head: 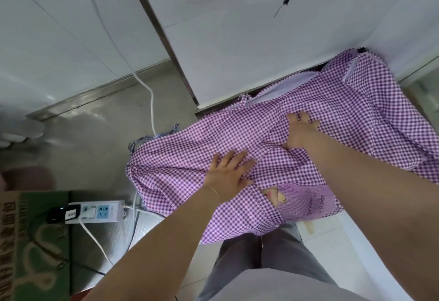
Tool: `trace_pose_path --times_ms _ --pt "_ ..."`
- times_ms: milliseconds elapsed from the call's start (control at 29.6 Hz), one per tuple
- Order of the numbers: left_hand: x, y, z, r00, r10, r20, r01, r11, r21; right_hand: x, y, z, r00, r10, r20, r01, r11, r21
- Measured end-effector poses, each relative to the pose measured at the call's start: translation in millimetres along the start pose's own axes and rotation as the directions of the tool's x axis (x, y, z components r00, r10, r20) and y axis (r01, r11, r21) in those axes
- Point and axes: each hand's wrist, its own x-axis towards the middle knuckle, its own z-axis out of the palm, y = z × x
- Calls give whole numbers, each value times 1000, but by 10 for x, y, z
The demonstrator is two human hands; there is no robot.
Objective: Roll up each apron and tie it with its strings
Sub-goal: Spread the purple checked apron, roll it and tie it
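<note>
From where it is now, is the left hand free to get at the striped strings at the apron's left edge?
Probably yes: the left hand lies flat on the apron, holding nothing, and the strings lie uncovered at the left edge.

My left hand (229,173) flat with fingers spread on the purple checked apron (308,115), my right hand (300,132) pressing its folds toward two o'clock, apron strings (152,138) trailing at ten o'clock, white power strip (99,211) at nine o'clock on the steel counter (95,129)
</note>
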Motion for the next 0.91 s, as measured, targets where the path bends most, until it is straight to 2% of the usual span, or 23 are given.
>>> trace_pose_path --times_ms 169,304,338,372,439,473,507,574,608,642,676,777,912 --pt "-109 -506 95 984 -174 47 173 985 25 -52 -15 -49 1000 -14 -6 14 999 -37" --pt "-116 -565 13 972 -216 97 217 976 3 -182 13 -17 999 -6 -34 8 997 73" --pt "-103 -556 -7 971 -218 103 219 976 -5 -278 32 14 995 10 -99 0 995 103" --pt "-96 -550 -19 969 -221 109 223 975 -9 -408 34 57 974 -12 -225 34 995 95" --pt "-74 -546 -12 969 -222 111 224 974 -8 -694 -13 190 845 -147 -514 192 981 34" --pt "-68 -553 -3 968 -223 112 226 974 -8 -869 -76 265 816 -200 -542 277 959 63" --pt "-61 -557 4 968 -223 112 226 974 -9 -1029 -139 359 847 -240 -474 321 942 96" --pt "-56 -568 6 966 -227 120 231 973 -15 -1241 -256 619 956 -261 -133 273 959 79" --pt "-54 -570 5 965 -230 129 235 972 -21 -1298 -287 733 968 -251 5 251 967 35" --pt "-48 -566 -5 964 -232 134 237 971 -24 -1334 -296 816 966 -247 80 247 969 3" --pt "-53 -561 -16 963 -231 139 236 972 -21 -1365 -289 883 962 -238 132 237 971 25" --pt "-58 -546 -53 964 -225 145 230 973 -18 -1410 -237 1036 906 -288 309 175 921 347" --pt "-40 -568 -64 961 -231 151 236 972 -18 -1485 -81 1169 876 -379 297 196 845 498"
